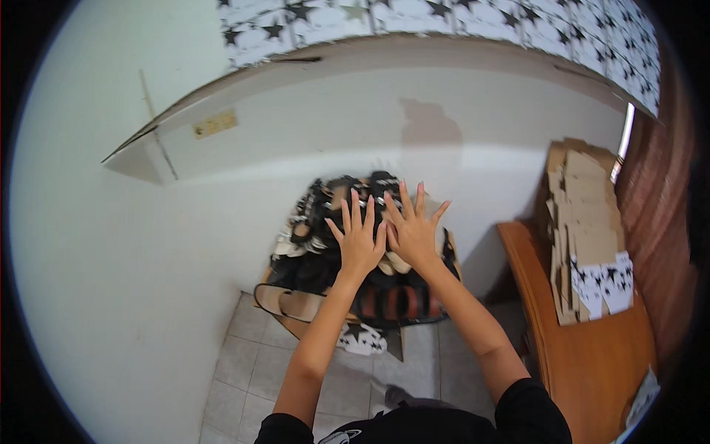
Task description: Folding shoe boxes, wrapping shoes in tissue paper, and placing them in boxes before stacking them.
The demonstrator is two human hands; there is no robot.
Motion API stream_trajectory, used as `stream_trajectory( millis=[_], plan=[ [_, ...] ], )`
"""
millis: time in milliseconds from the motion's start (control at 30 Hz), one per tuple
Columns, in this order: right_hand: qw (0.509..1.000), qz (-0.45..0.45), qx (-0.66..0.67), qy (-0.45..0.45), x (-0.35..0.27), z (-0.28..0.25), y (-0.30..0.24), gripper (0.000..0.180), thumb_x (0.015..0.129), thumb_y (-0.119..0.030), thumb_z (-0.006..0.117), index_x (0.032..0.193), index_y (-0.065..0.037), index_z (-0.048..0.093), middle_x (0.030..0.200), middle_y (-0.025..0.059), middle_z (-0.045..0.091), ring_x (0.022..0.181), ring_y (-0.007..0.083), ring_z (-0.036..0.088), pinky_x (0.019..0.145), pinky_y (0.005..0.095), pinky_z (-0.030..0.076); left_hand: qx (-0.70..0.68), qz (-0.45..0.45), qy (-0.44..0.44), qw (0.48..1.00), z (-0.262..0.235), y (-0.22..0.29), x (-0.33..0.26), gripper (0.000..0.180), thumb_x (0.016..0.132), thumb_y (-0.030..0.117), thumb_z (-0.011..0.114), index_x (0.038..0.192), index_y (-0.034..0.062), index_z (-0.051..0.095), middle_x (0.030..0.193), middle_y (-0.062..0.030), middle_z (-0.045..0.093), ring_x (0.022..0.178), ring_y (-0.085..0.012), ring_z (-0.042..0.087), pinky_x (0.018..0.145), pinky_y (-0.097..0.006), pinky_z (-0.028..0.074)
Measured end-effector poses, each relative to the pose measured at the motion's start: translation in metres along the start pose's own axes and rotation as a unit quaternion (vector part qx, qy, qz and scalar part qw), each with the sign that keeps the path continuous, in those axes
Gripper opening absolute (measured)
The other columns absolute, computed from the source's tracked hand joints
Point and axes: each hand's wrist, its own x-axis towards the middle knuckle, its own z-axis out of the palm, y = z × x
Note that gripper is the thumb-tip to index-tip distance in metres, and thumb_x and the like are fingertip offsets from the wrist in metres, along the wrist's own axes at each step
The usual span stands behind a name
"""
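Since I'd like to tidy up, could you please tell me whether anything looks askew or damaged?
The brown cardboard on the wooden table is stacked unevenly, its edges jutting out; the star-patterned panel above looks ragged along its lower edge.

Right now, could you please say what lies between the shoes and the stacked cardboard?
The head view shows white wall and part of the wooden table.

Black and cream shoes (307,271) mingled; tan cardboard (589,200) at the orange-brown table's (592,362) far edge bore black stars on white.
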Motion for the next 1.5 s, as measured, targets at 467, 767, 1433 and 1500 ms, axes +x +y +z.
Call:
stream_trajectory(
  millis=[467,767,1433,1500],
  plan=[
    [0.923,0.33,-0.16,-0.117,-0.27,-0.112,0.164,0.049,0.078,-0.027,0.054,0.125,-0.014,0.048,0.142,0.0185,0.023,0.132,0.045,0.009,0.087,0.0761,-0.005,-0.232,0.097,-0.288,0.924,0.159,0.227,-0.158,0.056,0.086,0.036,0.046,0.134,0.0082,0.036,0.145,-0.021,0.013,0.132,-0.0422,0.012,0.096,-0.068,0.003],
    [0.831,0.466,-0.252,-0.166,-0.367,-0.178,0.296,0.053,0.08,-0.029,0.055,0.129,-0.015,0.042,0.142,0.0175,0.022,0.132,0.0441,0.008,0.087,0.0764,-0.003,-0.285,0.196,-0.367,0.864,0.242,0.396,-0.165,0.057,0.088,0.035,0.045,0.136,0.009,0.032,0.146,-0.0174,0.008,0.134,-0.0393,0.008,0.097,-0.067,0.003],
    [0.81,0.502,-0.059,-0.297,-0.46,-0.204,0.477,0.078,0.078,-0.033,0.063,0.138,-0.007,0.02,0.144,0.0213,0.01,0.131,0.0424,0.014,0.1,0.0569,0.025,-0.182,0.265,-0.445,0.836,0.369,0.519,-0.177,0.063,0.088,0.03,0.04,0.141,0.0089,0.012,0.136,-0.006,0.039,0.131,-0.0339,0.023,0.095,-0.069,-0.006],
    [0.821,0.491,-0.065,-0.285,-0.463,-0.202,0.477,0.072,0.08,-0.029,0.059,0.137,-0.005,0.022,0.143,0.0223,0.012,0.13,0.0429,0.018,0.1,0.0558,0.026,-0.187,0.257,-0.427,0.847,0.373,0.522,-0.183,0.065,0.088,0.03,0.04,0.141,0.0075,0.011,0.135,-0.0067,0.04,0.131,-0.0346,0.024,0.094,-0.07,-0.007]
  ],
)
